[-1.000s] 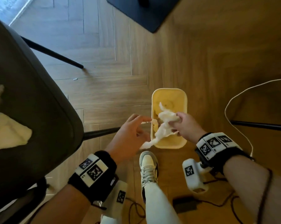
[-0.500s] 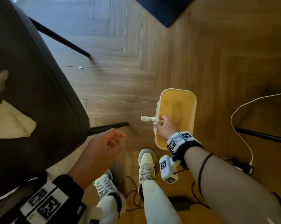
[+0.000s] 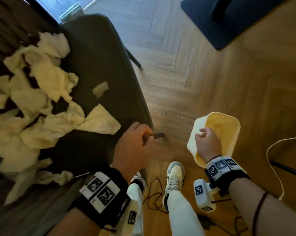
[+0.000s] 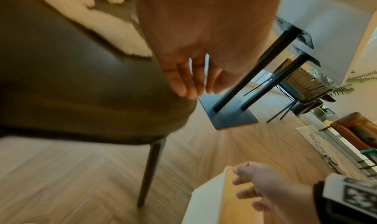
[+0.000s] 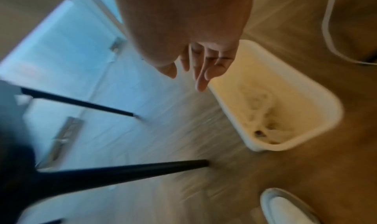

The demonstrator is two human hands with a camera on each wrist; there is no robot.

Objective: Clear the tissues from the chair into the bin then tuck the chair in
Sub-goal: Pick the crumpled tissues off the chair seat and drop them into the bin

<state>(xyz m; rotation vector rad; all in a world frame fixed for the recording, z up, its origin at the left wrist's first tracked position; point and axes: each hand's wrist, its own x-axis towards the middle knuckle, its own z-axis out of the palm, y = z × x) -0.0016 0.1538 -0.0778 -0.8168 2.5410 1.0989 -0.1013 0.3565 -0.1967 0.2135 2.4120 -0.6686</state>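
Chair (image 3: pixel 99 68): dark padded seat, on the left.
Tissues (image 3: pixel 41 99): crumpled white heap on the seat's left and near side.
Bin (image 3: pixel 229 133): pale, open, on the wooden floor at right, tissue inside.
Left hand (image 3: pixel 133 142): empty, grip loosely curled, over the seat's near right corner.
Right hand (image 3: pixel 207 142): empty, grip relaxed, above the bin's near rim.

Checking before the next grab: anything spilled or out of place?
Nothing on the floor that I can see. Crumpled tissues still litter the chair seat; the bin stands upright with tissues inside. Both hands are empty.
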